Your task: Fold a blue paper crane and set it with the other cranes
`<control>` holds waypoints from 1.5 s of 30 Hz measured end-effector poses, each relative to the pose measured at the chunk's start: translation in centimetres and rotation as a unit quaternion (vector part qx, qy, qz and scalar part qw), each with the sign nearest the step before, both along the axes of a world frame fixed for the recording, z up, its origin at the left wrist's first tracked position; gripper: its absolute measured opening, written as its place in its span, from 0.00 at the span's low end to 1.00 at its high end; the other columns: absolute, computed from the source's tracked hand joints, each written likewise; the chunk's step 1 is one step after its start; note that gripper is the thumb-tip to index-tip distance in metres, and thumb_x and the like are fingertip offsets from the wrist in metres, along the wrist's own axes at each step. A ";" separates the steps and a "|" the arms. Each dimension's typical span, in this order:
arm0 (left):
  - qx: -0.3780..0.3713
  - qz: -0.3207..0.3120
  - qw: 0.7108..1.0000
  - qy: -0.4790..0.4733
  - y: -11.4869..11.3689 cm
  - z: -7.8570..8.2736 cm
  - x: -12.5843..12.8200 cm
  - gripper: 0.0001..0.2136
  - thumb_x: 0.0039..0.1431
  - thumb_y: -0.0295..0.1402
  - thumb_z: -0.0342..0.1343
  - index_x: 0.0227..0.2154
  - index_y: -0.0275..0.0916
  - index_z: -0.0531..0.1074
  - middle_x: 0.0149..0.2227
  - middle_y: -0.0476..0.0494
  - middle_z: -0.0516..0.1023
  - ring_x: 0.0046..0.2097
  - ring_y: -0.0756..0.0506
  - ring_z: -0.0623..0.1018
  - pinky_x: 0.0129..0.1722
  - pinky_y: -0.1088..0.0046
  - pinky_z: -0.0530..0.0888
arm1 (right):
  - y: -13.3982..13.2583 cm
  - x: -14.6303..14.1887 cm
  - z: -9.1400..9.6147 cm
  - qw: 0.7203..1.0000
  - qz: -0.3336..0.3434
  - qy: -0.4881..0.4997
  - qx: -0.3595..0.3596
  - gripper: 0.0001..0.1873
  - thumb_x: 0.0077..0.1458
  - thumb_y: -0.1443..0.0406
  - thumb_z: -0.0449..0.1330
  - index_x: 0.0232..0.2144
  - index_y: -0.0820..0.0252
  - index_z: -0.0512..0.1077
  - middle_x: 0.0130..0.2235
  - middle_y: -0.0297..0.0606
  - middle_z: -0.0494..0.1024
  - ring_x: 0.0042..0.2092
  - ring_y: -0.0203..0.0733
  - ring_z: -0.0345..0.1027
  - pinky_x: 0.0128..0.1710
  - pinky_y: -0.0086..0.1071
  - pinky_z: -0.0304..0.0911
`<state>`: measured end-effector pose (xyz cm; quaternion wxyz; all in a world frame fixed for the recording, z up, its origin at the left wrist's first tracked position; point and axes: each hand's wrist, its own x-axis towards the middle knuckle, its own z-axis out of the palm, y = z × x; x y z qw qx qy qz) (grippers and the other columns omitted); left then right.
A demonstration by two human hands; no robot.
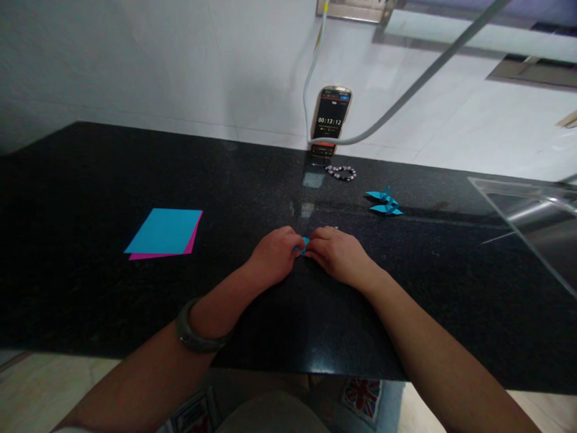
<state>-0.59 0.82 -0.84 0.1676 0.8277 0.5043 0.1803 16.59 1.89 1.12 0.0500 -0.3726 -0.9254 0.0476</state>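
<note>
Between my two hands a small folded piece of blue origami paper (305, 243) shows just above the black countertop, most of it hidden by fingers. My left hand (280, 249) is closed, its thumb and fingers pinching the paper's left side. From the right, my right hand (336, 249) pinches the other side with its fingers bent together. Off to the right lie folded blue paper cranes (385, 204), apart from my hands. On the left rests a stack of square paper sheets (166, 231), blue on top with pink showing beneath.
A phone (332, 120) with a running timer leans on the wall at the back. Before it lies a beaded strap (341, 172). A grey cable (406, 96) hangs across the upper right. A metal sink (536, 222) is set in the black countertop (81, 288).
</note>
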 end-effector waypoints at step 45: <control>0.018 0.000 0.999 0.030 0.3 -0.2 0.0 0.07 0.54 0.29 0.49 0.30 0.38 0.72 0.33 0.46 0.69 0.38 0.48 0.70 0.39 0.71 0.68 | 0.0 -0.1 -0.5 0.997 -0.053 0.049 -0.019 0.12 0.56 0.66 0.48 0.33 0.61 0.71 0.35 0.40 0.69 0.39 0.39 0.61 0.40 0.30 0.56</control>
